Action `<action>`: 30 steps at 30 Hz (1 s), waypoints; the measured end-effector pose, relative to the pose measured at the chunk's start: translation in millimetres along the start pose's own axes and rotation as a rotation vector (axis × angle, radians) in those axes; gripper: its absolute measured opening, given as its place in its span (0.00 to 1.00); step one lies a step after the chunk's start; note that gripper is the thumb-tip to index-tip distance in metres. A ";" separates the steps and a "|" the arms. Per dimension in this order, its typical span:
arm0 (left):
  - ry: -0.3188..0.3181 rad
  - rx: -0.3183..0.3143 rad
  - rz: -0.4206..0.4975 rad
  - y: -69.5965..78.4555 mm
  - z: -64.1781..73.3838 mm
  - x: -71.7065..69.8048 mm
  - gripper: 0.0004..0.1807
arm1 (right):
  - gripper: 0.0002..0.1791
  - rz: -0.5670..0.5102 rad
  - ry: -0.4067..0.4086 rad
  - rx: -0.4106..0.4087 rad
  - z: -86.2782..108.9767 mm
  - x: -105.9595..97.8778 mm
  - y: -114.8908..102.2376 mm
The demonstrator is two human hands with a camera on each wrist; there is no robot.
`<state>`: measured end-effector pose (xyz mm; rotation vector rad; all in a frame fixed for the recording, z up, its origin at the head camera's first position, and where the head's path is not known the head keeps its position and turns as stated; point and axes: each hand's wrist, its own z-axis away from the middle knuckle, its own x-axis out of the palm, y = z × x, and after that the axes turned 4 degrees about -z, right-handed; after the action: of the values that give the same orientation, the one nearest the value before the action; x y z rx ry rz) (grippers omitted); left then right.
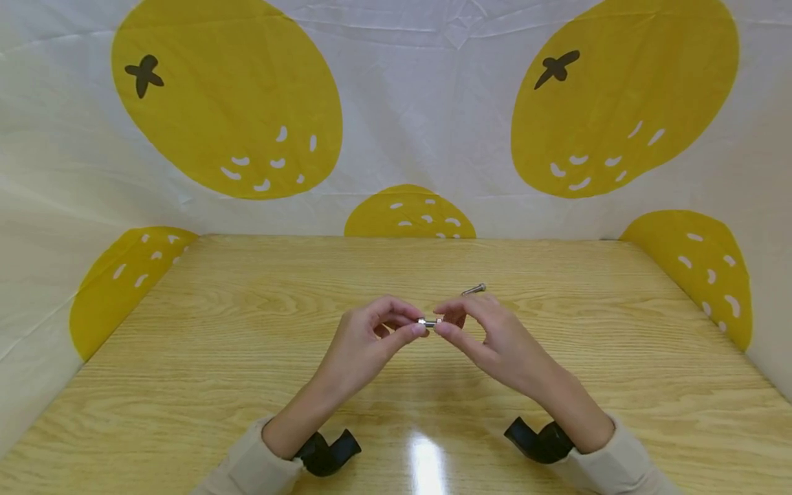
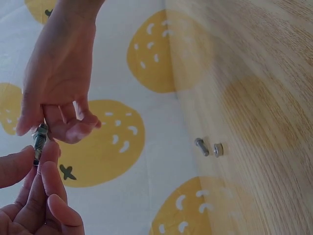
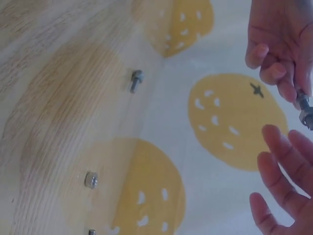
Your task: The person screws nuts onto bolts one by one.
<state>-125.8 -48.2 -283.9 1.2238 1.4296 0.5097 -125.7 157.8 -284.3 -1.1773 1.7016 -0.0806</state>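
My left hand (image 1: pixel 374 337) pinches one end of a small metal bolt (image 1: pixel 430 322) between thumb and fingers, above the table. A hex nut (image 2: pixel 41 129) sits on the bolt's other end, also visible as the nut (image 3: pixel 306 116) in the right wrist view. Around that end is my right hand (image 1: pixel 495 340), its thumb and index finger on either side of the nut. In the right wrist view its fingers (image 3: pixel 286 183) are loosely spread, with a small gap to the nut; the thumb is out of that view.
Behind my right hand another bolt (image 1: pixel 474 289) lies on the wooden table (image 1: pixel 260 330). A loose nut (image 2: pixel 218 150) lies near a bolt (image 2: pixel 202 147) in the left wrist view. A white cloth (image 1: pixel 427 124) with yellow fruit shapes encloses the table's back and sides.
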 end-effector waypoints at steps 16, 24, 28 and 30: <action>-0.006 -0.001 0.000 -0.2 0.0 0.0 0.08 | 0.08 0.004 0.021 -0.111 0.6 1.9 3.5; -0.010 0.005 0.001 -0.1 0.2 0.6 0.08 | 0.08 -0.018 -0.014 -0.060 -0.1 4.2 4.7; -0.012 0.000 0.003 0.1 0.5 0.9 0.08 | 0.08 -0.003 -0.032 -0.002 -0.3 2.4 3.1; -0.009 -0.002 0.002 -0.1 0.4 1.1 0.08 | 0.05 -0.010 -0.037 0.026 0.7 0.9 1.4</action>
<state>-125.3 -47.4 -284.6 1.2245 1.4200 0.5062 -126.1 158.2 -286.0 -1.1613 1.6578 -0.0855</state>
